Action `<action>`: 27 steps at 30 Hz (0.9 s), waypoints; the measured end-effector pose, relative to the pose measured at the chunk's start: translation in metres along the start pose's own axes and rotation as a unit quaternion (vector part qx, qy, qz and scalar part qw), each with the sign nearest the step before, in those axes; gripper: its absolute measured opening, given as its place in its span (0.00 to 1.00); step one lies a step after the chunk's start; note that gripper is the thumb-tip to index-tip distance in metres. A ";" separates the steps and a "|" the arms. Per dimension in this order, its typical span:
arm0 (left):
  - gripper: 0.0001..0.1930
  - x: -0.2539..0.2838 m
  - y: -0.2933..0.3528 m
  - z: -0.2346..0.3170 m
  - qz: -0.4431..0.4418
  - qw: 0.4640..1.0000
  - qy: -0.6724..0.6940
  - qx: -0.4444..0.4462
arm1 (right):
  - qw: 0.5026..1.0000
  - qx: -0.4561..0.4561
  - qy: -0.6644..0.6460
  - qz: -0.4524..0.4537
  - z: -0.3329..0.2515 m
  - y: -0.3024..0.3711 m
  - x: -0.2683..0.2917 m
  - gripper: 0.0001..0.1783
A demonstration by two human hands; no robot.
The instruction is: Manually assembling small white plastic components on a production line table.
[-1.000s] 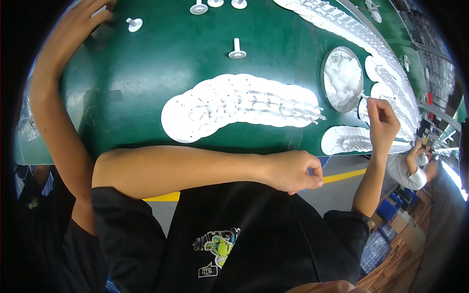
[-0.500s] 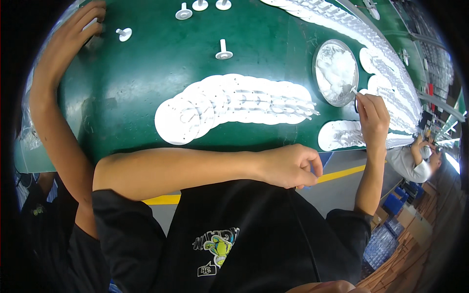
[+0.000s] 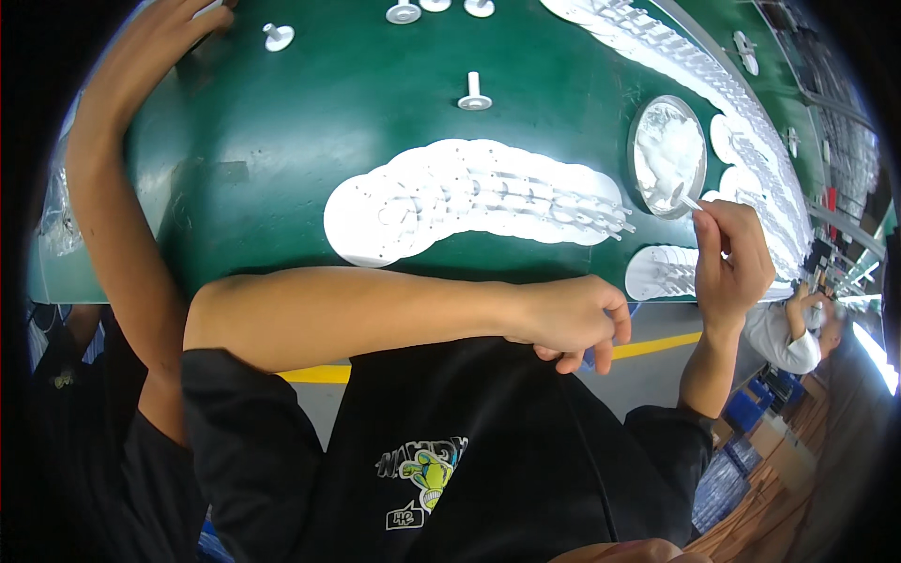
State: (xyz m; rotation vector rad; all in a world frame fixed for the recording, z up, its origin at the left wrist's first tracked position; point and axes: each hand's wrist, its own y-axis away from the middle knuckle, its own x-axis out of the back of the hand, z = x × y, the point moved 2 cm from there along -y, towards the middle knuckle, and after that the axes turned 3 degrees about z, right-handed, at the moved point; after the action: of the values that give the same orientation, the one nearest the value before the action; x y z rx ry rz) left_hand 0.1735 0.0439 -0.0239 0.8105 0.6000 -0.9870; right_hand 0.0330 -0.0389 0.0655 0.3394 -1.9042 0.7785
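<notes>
Pinches a thin white stick [image 3: 692, 204] in the tightly closed right hand [image 3: 735, 258], reaching to white paste [image 3: 668, 145] in the round dish [image 3: 634, 169] just beyond. Folds the left arm [image 3: 375, 314] across the body, drooping the left hand [image 3: 574, 319] half-curled and seemingly empty, near overlapping white discs [image 3: 361, 225].

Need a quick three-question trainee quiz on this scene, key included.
1. What does the right hand hold?
2. True or false: the left hand is inside the round bowl.
3. What colour are the overlapping discs fanned out on the green table? a) black b) white c) red

Key:
1. A thin pale stick, its far end at the bowl.
2. False; the left hand is apart from the bowl.
3. b
</notes>
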 end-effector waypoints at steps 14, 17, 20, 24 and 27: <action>0.12 0.002 -0.009 -0.011 0.020 0.995 -0.017 -0.099 | 0.984 0.149 -0.032 -0.087 -0.064 -0.025 -0.020 0.16; 0.12 0.003 -0.019 -0.016 0.031 0.986 -0.044 -0.158 | 0.976 0.188 -0.028 -0.106 -0.071 -0.028 -0.026 0.18; 0.13 0.005 -0.019 -0.015 0.039 0.980 -0.088 -0.175 | 0.967 0.223 -0.016 -0.119 -0.075 -0.028 -0.031 0.18; 0.12 0.003 -0.014 -0.010 0.020 0.986 -0.094 -0.134 | 0.967 0.234 -0.025 -0.092 -0.074 -0.029 -0.035 0.18; 0.11 0.003 -0.007 -0.006 0.012 0.989 -0.086 -0.118 | 0.970 0.229 -0.031 -0.072 -0.071 -0.029 -0.040 0.18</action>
State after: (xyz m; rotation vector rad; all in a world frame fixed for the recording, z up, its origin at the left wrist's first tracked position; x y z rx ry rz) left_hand 0.1677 0.0451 -0.0319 0.5170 0.5452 -0.9337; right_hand 0.1172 -0.0189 0.0604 0.7846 -1.7191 1.1162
